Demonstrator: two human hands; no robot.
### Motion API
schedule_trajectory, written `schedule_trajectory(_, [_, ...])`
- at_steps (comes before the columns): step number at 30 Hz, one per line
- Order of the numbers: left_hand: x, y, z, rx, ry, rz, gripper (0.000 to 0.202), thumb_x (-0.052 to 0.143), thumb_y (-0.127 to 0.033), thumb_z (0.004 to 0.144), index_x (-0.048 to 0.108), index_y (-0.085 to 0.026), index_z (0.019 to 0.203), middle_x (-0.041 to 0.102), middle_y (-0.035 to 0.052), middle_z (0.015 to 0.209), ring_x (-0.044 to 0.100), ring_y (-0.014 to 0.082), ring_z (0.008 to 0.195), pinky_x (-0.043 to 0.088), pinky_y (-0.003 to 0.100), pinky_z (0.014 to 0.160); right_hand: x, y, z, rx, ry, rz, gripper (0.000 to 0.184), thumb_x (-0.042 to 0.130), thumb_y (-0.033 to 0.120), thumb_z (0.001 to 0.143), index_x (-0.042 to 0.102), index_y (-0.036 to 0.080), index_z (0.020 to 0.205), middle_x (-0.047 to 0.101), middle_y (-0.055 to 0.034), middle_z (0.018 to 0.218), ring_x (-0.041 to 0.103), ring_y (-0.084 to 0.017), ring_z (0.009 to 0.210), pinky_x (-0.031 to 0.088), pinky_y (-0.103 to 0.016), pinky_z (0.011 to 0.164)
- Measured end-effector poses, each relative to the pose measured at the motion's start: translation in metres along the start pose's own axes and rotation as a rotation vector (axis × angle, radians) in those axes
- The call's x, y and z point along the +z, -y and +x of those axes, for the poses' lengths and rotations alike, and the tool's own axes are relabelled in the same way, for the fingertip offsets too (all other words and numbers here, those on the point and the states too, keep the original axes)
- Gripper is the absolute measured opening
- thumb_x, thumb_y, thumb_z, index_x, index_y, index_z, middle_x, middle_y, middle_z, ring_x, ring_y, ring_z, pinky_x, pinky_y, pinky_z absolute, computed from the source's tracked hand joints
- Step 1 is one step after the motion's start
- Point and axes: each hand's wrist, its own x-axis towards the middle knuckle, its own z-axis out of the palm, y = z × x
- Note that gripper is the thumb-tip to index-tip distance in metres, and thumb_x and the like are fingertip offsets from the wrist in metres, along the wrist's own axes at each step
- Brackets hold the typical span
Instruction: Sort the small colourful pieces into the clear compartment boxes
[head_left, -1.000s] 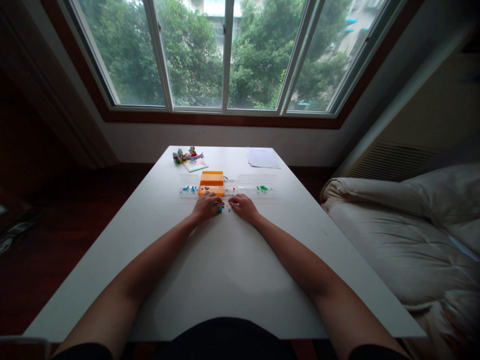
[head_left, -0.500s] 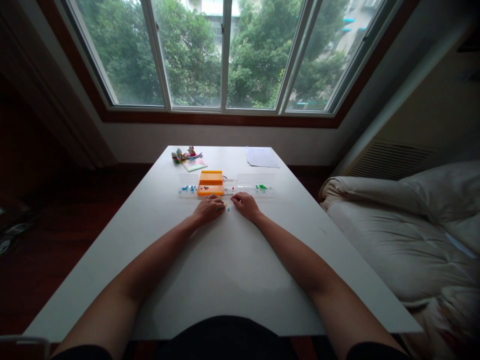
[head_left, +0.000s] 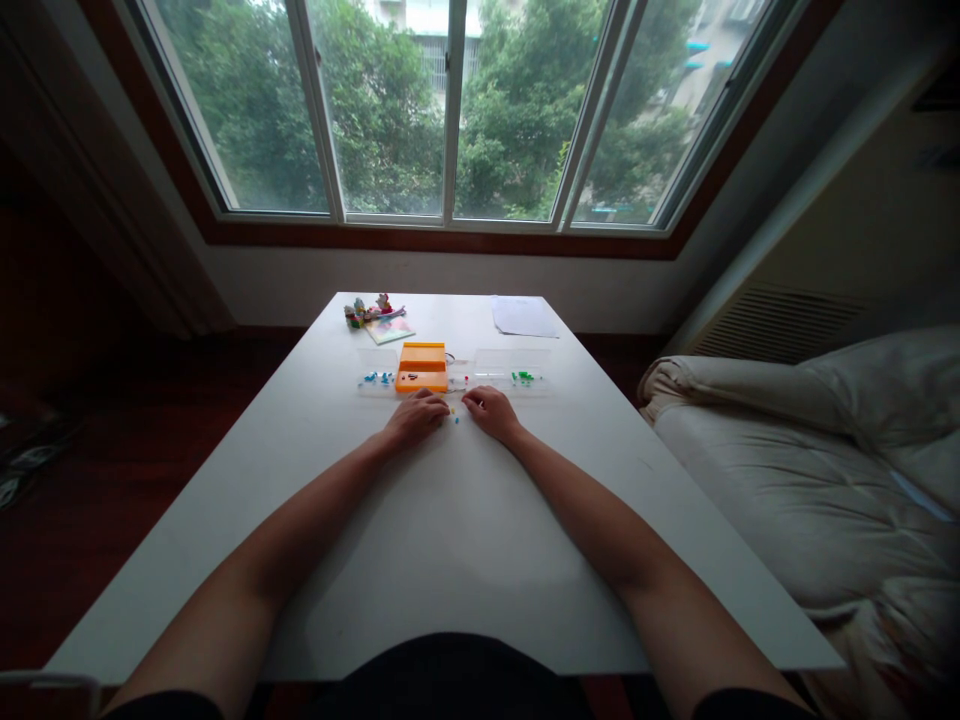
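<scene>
My left hand (head_left: 417,417) rests on the white table (head_left: 450,540) just in front of an orange box (head_left: 422,366) with its lid raised. Its fingers are bent together and point inward; whatever lies under the fingertips is too small to make out. Across a narrow gap, my right hand (head_left: 492,411) is curled with thumb and fingers drawn together, and anything in them is hidden. Between the two hands lie tiny pieces, a yellow one (head_left: 453,410) and a blue one (head_left: 457,421). A few dark bits (head_left: 409,377) sit inside the orange box.
Clear plastic trays flank the orange box, with blue pieces (head_left: 375,378) on the left and green pieces (head_left: 523,377) on the right. Small toy figures (head_left: 367,310), a coloured card (head_left: 391,330) and white papers (head_left: 523,315) lie at the far end. A couch (head_left: 735,480) stands right.
</scene>
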Motion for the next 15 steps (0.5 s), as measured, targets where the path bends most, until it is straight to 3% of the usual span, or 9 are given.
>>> schedule_trajectory(5, [0.0, 0.004, 0.001, -0.048, -0.125, -0.081, 0.029, 0.05, -0.028, 0.099, 0.077, -0.024, 0.109, 0.075, 0.0062, 0.113, 0.057, 0.0256, 0.107, 0.047, 0.041, 0.098, -0.001, 0.001, 0.0, 0.008, 0.005, 0.005, 0.01, 0.064, 0.021, 0.092, 0.073, 0.021, 0.088, 0.069, -0.0024, 0.084, 0.057, -0.018, 0.08, 0.043, -0.029, 0.077])
schedule_trajectory(10, [-0.008, 0.013, -0.001, -0.195, -0.3, -0.097, 0.029, 0.049, -0.029, 0.1, 0.077, -0.023, 0.105, 0.075, 0.0063, 0.11, 0.058, 0.0251, 0.109, 0.043, 0.044, 0.104, -0.003, 0.004, 0.0, 0.009, 0.011, 0.018, 0.01, 0.064, 0.02, 0.093, 0.073, 0.021, 0.087, 0.07, -0.003, 0.084, 0.057, -0.018, 0.08, 0.043, -0.029, 0.077])
schedule_trajectory(15, [-0.015, 0.033, -0.004, -0.325, -0.403, -0.05, 0.032, 0.046, -0.028, 0.1, 0.076, -0.022, 0.111, 0.073, 0.0064, 0.116, 0.056, 0.0264, 0.114, 0.042, 0.044, 0.105, -0.003, 0.004, 0.0, 0.009, 0.016, 0.029, 0.01, 0.064, 0.02, 0.093, 0.073, 0.021, 0.088, 0.07, -0.003, 0.085, 0.057, -0.017, 0.079, 0.043, -0.029, 0.078])
